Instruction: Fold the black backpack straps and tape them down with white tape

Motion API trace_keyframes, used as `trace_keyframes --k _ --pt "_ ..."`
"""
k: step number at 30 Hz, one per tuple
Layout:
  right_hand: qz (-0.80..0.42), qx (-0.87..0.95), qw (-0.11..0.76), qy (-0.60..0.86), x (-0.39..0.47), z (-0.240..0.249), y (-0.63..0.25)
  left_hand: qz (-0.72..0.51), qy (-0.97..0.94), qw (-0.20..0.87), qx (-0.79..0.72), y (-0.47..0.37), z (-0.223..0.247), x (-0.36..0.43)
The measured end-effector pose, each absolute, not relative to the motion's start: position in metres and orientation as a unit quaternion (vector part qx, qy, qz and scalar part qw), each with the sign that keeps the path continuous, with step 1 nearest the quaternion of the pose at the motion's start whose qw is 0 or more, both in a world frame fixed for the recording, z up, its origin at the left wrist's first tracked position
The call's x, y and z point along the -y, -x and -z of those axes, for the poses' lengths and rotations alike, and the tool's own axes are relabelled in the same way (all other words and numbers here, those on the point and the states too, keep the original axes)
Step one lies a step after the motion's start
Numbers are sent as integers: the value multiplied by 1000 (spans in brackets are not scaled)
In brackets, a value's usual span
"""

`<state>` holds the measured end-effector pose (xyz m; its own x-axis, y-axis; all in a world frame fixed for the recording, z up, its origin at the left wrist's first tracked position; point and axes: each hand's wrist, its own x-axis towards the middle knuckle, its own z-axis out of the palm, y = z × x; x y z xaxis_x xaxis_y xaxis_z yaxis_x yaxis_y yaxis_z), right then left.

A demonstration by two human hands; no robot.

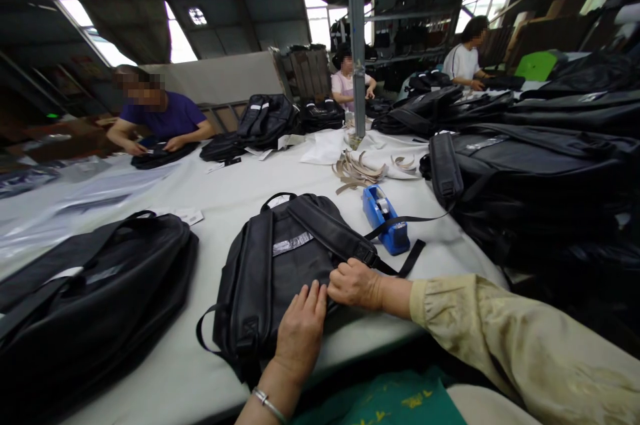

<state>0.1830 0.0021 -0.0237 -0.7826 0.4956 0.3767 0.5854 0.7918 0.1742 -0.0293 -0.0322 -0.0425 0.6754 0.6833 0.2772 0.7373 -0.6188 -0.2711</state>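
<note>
By the near edge of the desk (367, 335), the bag (295, 266) is best steadied by the left hand (301, 330), grip apart, while its side is clamped by the right hand (356, 283).

- Right hand (354, 283): fingertips curled out of sight, so its exact hold is unclear.
- Left forearm (273, 393): cut off by the bottom edge.
- Dispenser (398, 240): partly behind a strap (424, 219).
- Tag (193, 216): any print too small to read.
- Bag pile (550, 165): cut off by the right edge, its base perhaps lost in shadow.
</note>
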Motion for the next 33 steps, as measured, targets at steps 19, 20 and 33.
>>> trace_keyframes --k 19,20,33 --pt "-349 570 431 606 11 18 -235 -16 849 29 527 -18 26 43" --pt "-408 542 429 597 7 21 -232 -25 848 24 529 -20 26 42" --pt "-643 355 501 458 -10 -58 -191 371 650 -475 463 17 -18 12"
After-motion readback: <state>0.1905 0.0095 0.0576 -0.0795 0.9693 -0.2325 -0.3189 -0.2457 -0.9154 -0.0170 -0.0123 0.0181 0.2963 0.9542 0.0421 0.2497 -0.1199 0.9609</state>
